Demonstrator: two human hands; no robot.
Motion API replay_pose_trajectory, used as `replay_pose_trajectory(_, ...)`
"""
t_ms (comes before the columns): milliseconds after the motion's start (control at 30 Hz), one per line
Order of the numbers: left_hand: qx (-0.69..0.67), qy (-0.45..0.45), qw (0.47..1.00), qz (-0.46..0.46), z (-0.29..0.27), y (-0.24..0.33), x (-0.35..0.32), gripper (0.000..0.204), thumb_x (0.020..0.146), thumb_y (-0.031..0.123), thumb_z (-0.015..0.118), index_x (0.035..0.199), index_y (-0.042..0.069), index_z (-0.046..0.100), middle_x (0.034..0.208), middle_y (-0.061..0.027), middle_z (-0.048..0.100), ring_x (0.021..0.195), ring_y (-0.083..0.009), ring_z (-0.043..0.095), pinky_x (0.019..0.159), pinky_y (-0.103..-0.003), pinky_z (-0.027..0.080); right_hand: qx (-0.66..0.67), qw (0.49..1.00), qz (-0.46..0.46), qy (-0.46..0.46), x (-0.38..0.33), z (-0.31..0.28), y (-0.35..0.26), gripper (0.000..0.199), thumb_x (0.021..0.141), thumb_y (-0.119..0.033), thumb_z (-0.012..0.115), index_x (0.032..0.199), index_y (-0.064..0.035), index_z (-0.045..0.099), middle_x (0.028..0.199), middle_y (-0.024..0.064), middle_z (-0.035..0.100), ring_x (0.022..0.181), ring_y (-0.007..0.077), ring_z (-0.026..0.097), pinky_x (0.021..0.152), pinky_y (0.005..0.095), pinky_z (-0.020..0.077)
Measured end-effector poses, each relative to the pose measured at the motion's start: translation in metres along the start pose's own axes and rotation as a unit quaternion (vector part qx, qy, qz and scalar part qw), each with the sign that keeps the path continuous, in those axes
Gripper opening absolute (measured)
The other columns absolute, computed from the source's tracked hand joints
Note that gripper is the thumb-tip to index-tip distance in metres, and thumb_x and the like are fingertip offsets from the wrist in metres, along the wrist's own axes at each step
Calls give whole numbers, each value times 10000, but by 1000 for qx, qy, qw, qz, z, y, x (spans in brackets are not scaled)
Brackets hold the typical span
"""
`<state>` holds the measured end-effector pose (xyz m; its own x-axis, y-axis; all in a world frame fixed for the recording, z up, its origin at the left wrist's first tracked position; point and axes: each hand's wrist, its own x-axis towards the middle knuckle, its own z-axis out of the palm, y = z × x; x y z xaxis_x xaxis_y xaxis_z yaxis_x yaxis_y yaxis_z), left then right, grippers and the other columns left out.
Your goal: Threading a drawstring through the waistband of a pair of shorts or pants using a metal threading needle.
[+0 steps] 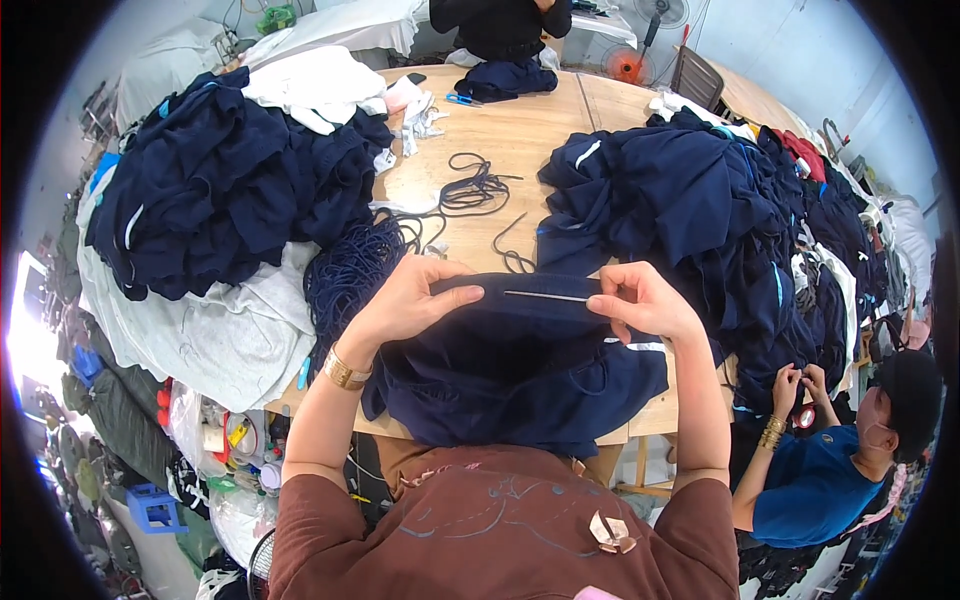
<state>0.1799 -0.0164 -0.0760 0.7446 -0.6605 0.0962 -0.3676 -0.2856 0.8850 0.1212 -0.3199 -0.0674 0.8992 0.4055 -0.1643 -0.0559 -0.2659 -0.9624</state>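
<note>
A navy garment (pixel 510 370) lies on the wooden table (pixel 520 140) in front of me, its waistband stretched between my hands. My left hand (pixel 405 300), with a gold bracelet at the wrist, grips the band's left end. My right hand (pixel 640 298) pinches the right end together with a thin metal rod (pixel 545 295) that lies along the band. Loose dark cords (pixel 478 190) curl on the table just beyond the garment.
Heaps of navy garments stand at the left (pixel 220 180) and right (pixel 700 210), with white cloth (pixel 210 340) under the left heap. One person in blue (pixel 830 470) sits at lower right, handling something small. Another person in black (pixel 500 25) stands at the far end.
</note>
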Motion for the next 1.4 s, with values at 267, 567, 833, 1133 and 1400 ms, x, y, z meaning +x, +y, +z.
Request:
replay_pose_trajectory(267, 96, -19, 991, 88, 10, 17, 11, 203, 746, 161, 734, 821, -8, 650, 671, -92, 574, 589, -201, 506, 558, -284, 404, -68, 998, -10, -2, 4, 5, -5, 383, 823, -181, 684, 603, -62, 394, 508, -14, 486, 404, 51, 493, 380, 185, 343)
replay_pose_trajectory(567, 68, -75, 987, 127, 45, 29, 18, 301, 754, 283, 716, 820, 4, 625, 710, -145, 581, 665, -301, 571, 613, -355, 442, -2, 994, -42, -98, 2, 31, -25, 347, 826, -85, 655, 634, -40, 370, 985, 127, 623, 566, 137, 656, 391, 210, 410)
replay_pose_trajectory(833, 123, -118, 983, 71, 30, 30, -2, 365, 760, 370, 703, 808, 16, 629, 698, -159, 588, 652, -335, 566, 583, -358, 439, -257, 956, -137, 30, -42, 8, -27, 392, 733, -194, 739, 589, -28, 415, 519, 58, 410, 447, 195, 406, 436, 301, 308)
replay_pose_trajectory(1133, 147, -35, 973, 176, 66, 36, 9, 256, 709, 253, 756, 777, 27, 656, 662, -89, 595, 597, -241, 574, 561, -314, 446, -181, 967, -165, 66, -30, 60, -28, 403, 705, -212, 777, 967, -4, 553, 900, 112, 622, 803, 208, 624, 752, 297, 486)
replay_pose_trajectory(1400, 236, 246, 940, 23, 51, 5, -17, 437, 622, -37, 699, 1010, 54, 520, 968, -124, 555, 915, -285, 552, 790, -354, 453, -185, 934, -144, 268, -78, 10, -40, 209, 680, 4, 738, 830, -4, 592, 760, 59, 616, 701, 112, 606, 663, 228, 473)
